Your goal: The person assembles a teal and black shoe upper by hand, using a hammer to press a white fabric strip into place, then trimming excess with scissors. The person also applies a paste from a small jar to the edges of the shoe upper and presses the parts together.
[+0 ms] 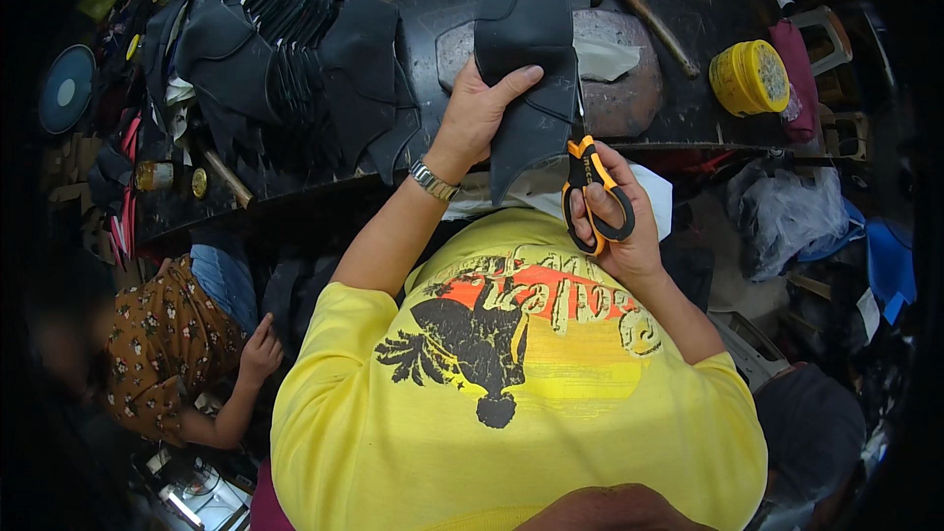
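Note:
A black, curved-edge leather-like piece point(526, 15) hangs upright over the near edge of the table. My left hand point(482, 108) grips it, thumb across its front and the other fingers behind. In my right hand point(629, 221) is a pair of orange-and-black scissors point(587, 172), fingers through the handle loops. Their blades point away from me along the piece's right edge; whether they are touching it I cannot tell. Left of my left hand, similar black pieces point(359, 49) lie in overlapping rows. A worn slab point(639, 88) with a pale scrap point(605, 59) on it lies behind the held piece.
A wooden-handled hammer point(654, 25) lies at the far right of the dark table point(698, 123), near a yellow tub point(749, 79). At the left sits a person in a brown floral shirt point(167, 349). Clear plastic bags point(787, 211) are heaped at the right.

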The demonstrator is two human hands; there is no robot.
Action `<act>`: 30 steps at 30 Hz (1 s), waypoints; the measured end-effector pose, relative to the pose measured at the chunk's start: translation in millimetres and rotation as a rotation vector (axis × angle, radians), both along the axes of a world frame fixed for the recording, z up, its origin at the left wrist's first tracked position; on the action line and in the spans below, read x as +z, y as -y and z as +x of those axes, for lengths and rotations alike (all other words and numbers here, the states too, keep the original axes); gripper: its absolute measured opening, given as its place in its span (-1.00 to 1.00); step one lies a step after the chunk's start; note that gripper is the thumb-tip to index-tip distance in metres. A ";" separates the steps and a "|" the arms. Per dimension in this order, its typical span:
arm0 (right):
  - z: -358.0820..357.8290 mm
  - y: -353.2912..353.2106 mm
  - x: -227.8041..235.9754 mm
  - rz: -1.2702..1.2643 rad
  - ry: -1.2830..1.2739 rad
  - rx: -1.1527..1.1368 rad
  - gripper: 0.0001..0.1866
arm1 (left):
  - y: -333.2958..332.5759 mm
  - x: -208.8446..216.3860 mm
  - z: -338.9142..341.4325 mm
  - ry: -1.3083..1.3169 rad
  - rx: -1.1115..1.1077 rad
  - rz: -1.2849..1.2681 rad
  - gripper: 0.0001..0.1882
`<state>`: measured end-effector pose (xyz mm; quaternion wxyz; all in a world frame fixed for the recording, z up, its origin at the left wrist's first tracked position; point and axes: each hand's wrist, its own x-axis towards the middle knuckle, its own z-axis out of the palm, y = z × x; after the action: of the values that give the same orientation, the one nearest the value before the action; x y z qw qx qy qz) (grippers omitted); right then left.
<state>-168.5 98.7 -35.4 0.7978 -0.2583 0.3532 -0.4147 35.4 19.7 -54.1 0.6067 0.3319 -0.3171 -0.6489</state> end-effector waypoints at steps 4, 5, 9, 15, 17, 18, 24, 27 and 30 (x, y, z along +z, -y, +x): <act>0.0 2.2 5.0 0.093 0.001 -0.017 -0.38 | -2.0 7.3 -1.2 0.117 0.023 -0.069 -0.65; -1.1 4.4 5.6 0.100 0.011 -0.002 -0.38 | -2.5 12.5 2.8 0.150 0.037 -0.098 -0.64; -13.5 17.0 8.7 -0.158 -0.403 0.004 -0.39 | -7.9 46.5 42.4 0.539 0.044 -0.137 -0.62; -50.9 48.6 13.8 -0.690 -0.880 -0.095 -0.39 | -24.7 86.7 111.2 0.895 0.209 -0.332 -0.54; -64.4 57.9 15.1 -0.727 -1.027 -0.141 -0.43 | -24.6 90.8 134.5 0.987 0.289 -0.266 -0.52; -70.5 63.5 15.6 -0.714 -1.070 -0.160 -0.45 | -24.1 90.5 145.7 1.091 0.295 -0.172 -0.51; -101.0 99.4 21.8 -0.785 -1.454 -0.226 -0.63 | -29.5 47.0 157.1 1.609 0.572 -0.116 -0.33; -107.3 118.7 21.0 -0.779 -1.567 -0.218 -0.70 | -33.6 28.6 146.6 1.651 0.648 -0.178 -0.24; -108.0 133.8 17.7 -0.761 -1.721 -0.153 -0.74 | -35.5 21.5 136.7 1.800 0.801 -0.335 -0.29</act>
<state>-276.5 -35.0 -17.6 0.0957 -0.6949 0.6779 -0.2202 172.2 55.2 -32.6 0.3537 0.6924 -0.6107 0.1498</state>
